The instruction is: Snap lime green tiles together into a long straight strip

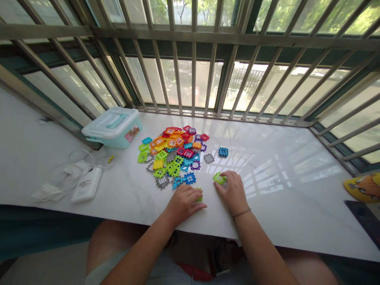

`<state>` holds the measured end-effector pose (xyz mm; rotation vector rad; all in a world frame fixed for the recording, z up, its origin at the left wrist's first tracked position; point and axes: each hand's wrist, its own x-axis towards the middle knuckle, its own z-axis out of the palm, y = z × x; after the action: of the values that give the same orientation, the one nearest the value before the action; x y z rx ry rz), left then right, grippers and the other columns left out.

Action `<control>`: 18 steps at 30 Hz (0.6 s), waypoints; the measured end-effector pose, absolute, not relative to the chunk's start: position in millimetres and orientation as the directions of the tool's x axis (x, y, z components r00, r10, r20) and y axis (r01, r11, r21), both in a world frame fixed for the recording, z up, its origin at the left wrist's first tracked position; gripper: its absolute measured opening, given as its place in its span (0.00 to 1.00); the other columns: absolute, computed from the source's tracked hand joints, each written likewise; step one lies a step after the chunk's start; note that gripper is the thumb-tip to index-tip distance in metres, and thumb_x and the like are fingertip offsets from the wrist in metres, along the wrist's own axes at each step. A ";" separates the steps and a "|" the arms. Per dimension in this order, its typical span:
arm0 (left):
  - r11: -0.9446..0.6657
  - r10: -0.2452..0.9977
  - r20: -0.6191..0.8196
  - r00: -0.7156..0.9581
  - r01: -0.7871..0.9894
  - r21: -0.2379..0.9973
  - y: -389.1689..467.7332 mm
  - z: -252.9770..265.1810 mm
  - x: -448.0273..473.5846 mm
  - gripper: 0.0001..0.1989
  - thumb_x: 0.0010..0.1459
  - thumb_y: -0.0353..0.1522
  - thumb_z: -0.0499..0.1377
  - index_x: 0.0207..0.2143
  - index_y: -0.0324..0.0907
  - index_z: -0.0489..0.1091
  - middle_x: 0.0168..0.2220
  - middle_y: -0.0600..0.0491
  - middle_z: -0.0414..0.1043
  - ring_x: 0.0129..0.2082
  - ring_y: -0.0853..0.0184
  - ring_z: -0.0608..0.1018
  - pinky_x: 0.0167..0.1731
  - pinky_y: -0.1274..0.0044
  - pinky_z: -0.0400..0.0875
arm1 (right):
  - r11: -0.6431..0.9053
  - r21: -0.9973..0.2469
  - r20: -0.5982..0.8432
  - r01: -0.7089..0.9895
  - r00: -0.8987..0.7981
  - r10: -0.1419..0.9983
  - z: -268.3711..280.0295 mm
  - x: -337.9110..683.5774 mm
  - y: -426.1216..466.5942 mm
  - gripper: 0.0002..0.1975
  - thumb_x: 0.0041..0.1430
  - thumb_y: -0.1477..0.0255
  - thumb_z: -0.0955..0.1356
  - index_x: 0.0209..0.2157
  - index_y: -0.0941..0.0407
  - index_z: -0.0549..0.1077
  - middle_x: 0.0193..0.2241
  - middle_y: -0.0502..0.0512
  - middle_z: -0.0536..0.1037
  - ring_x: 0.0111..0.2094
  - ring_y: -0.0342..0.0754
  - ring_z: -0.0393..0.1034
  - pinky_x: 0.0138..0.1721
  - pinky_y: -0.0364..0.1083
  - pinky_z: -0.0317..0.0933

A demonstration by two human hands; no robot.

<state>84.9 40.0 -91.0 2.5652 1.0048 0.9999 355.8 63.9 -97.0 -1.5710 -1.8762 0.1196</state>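
My left hand (pixel 184 201) is closed around a lime-green interlocking toy piece (pixel 200 194), just in front of the pile. To its right, my right hand (pixel 232 189) grips another lime-green interlocking piece (pixel 219 178) between thumb and fingers, close to the tabletop. The two pieces are apart. Beyond my left hand spreads a heap of notched plastic building pieces (pixel 172 152) in orange, yellow, green, blue, red, purple and grey, some with window patterns. A grey piece (pixel 209 158) and a blue block of pieces (pixel 223 152) lie to the right of the heap.
On the white table (pixel 276 198), a light-blue box with a closed white lid (pixel 111 126) stands at the back left. A white power bank (pixel 87 185) lies left with a cable. A yellow object (pixel 362 187) and a dark flat device (pixel 363 219) are far right. Metal window bars (pixel 194 75) rise behind.
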 end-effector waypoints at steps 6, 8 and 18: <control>-0.602 0.757 0.585 0.289 0.655 0.456 39.1 -84.1 84.8 0.01 0.72 0.32 0.62 0.44 0.45 0.74 0.40 0.50 0.82 0.42 0.58 0.81 0.47 0.64 0.71 | 0.139 -0.435 0.388 0.890 0.045 0.921 -104.2 356.3 64.5 0.21 0.66 0.55 0.74 0.53 0.53 0.72 0.51 0.62 0.79 0.54 0.62 0.71 0.54 0.59 0.63; -0.518 0.783 0.596 0.177 0.715 0.469 40.3 -85.4 84.2 0.03 0.70 0.28 0.60 0.41 0.44 0.73 0.36 0.51 0.80 0.39 0.58 0.79 0.45 0.64 0.70 | 0.096 -0.440 0.364 0.893 0.079 0.928 -105.3 356.4 64.3 0.22 0.66 0.53 0.73 0.52 0.53 0.72 0.50 0.61 0.79 0.52 0.62 0.71 0.53 0.58 0.62; -0.691 0.723 0.428 0.542 0.575 0.439 43.6 -92.6 86.6 0.13 0.63 0.18 0.60 0.35 0.46 0.75 0.42 0.51 0.82 0.47 0.58 0.79 0.52 0.64 0.71 | 0.051 -0.484 0.325 0.874 0.126 0.937 -102.9 355.6 64.3 0.22 0.66 0.52 0.71 0.52 0.53 0.72 0.49 0.60 0.80 0.52 0.61 0.71 0.53 0.57 0.60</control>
<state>86.6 43.6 -92.6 2.5343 1.0886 0.8737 355.6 64.3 -102.9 -1.8221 -1.7479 0.1392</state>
